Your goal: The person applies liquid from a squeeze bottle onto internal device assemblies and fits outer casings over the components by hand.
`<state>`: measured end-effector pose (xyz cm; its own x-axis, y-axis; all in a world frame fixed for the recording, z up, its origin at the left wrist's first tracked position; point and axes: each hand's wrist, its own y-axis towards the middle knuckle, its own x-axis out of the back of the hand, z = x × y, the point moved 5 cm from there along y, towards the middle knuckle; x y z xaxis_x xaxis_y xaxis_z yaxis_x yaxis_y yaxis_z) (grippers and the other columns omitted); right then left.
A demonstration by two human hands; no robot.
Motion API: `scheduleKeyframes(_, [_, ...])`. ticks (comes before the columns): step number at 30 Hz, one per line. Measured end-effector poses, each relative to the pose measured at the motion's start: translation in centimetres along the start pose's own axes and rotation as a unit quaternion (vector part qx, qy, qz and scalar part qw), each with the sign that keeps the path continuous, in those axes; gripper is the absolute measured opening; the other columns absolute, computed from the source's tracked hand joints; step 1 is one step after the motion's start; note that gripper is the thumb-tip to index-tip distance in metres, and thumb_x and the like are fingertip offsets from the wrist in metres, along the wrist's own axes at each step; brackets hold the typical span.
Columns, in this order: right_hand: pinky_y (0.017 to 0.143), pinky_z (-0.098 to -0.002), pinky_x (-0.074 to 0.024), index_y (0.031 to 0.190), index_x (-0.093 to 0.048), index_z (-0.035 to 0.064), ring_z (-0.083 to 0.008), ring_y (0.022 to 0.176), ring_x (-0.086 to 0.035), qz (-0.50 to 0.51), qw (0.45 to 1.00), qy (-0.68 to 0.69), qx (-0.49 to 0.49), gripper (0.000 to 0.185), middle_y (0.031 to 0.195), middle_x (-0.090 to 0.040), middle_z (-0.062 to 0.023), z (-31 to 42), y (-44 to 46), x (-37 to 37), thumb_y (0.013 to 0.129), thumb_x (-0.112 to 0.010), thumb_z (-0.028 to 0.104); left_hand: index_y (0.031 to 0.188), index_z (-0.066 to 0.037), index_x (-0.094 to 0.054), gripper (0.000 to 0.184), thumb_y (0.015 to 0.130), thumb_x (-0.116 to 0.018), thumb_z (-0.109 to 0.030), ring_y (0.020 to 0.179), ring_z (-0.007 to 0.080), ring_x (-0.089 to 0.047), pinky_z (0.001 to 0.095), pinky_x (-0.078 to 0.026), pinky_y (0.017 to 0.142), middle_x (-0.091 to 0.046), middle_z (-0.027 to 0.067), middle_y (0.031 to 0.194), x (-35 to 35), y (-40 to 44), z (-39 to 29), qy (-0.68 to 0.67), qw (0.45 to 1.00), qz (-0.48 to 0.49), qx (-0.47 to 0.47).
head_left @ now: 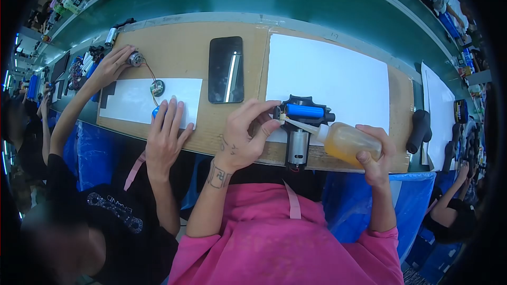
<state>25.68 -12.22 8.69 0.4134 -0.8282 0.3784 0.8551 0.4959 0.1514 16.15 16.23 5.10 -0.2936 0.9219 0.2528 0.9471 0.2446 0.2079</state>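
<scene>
My right hand (378,154) is wrapped round a squeeze bottle (349,142) of amber liquid, tilted with its thin white nozzle pointing left. The nozzle tip meets a small light-coloured part at the left end of a black plastic housing (302,100). My left hand (244,134) pinches that end of the housing between thumb and fingers; the exact part under the fingertips is partly hidden. Inside the housing lie a blue cylindrical battery (304,111) and a silver motor (299,146), the motor in the arm nearest me.
A white sheet (330,68) lies under the housing on cardboard (253,37), beside a black phone (226,69). At left, a co-worker's hands (165,142) rest by a wired motor (135,59) and round circuit board (157,88). A black housing part (419,131) lies right.
</scene>
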Motion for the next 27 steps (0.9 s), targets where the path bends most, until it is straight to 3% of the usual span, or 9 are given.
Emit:
scheduleKeyframes(10, [0.088, -0.0307, -0.0520, 0.120, -0.069, -0.0004, -0.0189, 0.100, -0.067, -0.013, 1.000, 0.001, -0.019, 0.069, 0.107, -0.070, -0.0100, -0.4, 0.0, 0.2, 0.081, -0.083, 0.055, 0.123, 0.002, -0.068, 0.031, 0.093, -0.070, -0.004, 0.083, 0.0150, -0.062, 0.0257, -0.050, 0.075, -0.063, 0.0085, 0.095, 0.0, 0.0, -0.1, -0.011, 1.000, 0.003, 0.008])
scheduleKeyframes(14, [0.089, -0.0313, -0.0512, 0.120, -0.068, 0.0003, -0.0189, 0.103, -0.066, -0.060, 0.995, 0.071, -0.036, 0.072, 0.109, -0.069, -0.0102, -1.8, 0.1, 1.5, 0.081, -0.081, 0.059, 0.123, 0.003, -0.068, 0.031, 0.093, -0.070, -0.004, 0.083, 0.0148, -0.062, 0.0255, -0.050, 0.075, -0.063, 0.0084, 0.095, 0.0, 0.0, 0.0, -0.010, 1.000, 0.004, 0.007])
scheduleKeyframes(27, [0.087, -0.0305, -0.0514, 0.120, -0.068, -0.0004, -0.0184, 0.100, -0.066, 0.022, 0.998, 0.025, -0.046, 0.068, 0.107, -0.069, -0.0100, -0.5, 0.2, 0.5, 0.082, -0.082, 0.053, 0.124, 0.002, -0.068, 0.033, 0.092, -0.069, -0.002, 0.082, 0.0142, -0.061, 0.0253, -0.049, 0.075, -0.062, 0.0084, 0.095, -0.1, 0.0, 0.1, -0.010, 1.000, 0.003, 0.004])
